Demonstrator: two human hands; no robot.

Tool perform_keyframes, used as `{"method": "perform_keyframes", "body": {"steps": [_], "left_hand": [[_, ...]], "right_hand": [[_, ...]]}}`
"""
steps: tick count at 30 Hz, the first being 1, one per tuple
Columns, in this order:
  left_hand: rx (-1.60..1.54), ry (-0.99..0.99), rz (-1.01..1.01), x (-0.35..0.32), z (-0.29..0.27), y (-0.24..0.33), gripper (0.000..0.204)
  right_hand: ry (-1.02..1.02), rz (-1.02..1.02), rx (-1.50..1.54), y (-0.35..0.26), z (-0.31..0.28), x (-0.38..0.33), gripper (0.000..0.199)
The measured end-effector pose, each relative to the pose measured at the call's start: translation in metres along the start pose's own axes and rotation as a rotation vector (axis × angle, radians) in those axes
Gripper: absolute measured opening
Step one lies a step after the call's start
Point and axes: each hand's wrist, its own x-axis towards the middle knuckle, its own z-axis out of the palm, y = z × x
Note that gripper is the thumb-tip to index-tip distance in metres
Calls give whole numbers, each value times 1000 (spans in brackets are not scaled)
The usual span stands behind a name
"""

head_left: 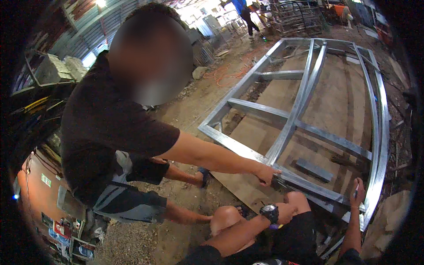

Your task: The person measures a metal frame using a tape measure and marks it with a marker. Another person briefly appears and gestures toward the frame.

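A large frame of silvery metal tubes [260, 108] lies before me, with crossbars and two long inner bars. My left hand [287, 213], a dark watch [269, 213] on its wrist, rests closed by my bent knee. A bit of yellow and purple shows under it, but what it holds is hidden. At the frame's near right corner, my right hand [358, 192] is closed around a thin pen-like thing [356, 190]. Another person's hand [266, 173] reaches in from the left, a finger stretched to the joint on the frame's near bar.
A co-worker in a dark shirt [115, 119] leans in at the left. Inside the frame lies a short metal tube [314, 170] over brown board [282, 95]. An orange cord [227, 73] tangles on the dirt floor. Another person [246, 17] stands far back near stacked metalwork [293, 17].
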Motion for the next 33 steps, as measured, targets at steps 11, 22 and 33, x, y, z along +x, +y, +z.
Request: {"method": "perform_keyframes", "body": {"steps": [11, 22, 33], "left_hand": [[46, -7, -81, 9, 15, 7, 29], [76, 33, -147, 5, -3, -29, 40], [225, 101, -964, -79, -154, -321, 90]], "right_hand": [[-57, 7, 48, 3, 10, -6, 36], [-29, 15, 49, -10, 15, -8, 43], [-20, -178, 73, 27, -5, -123, 36]]}}
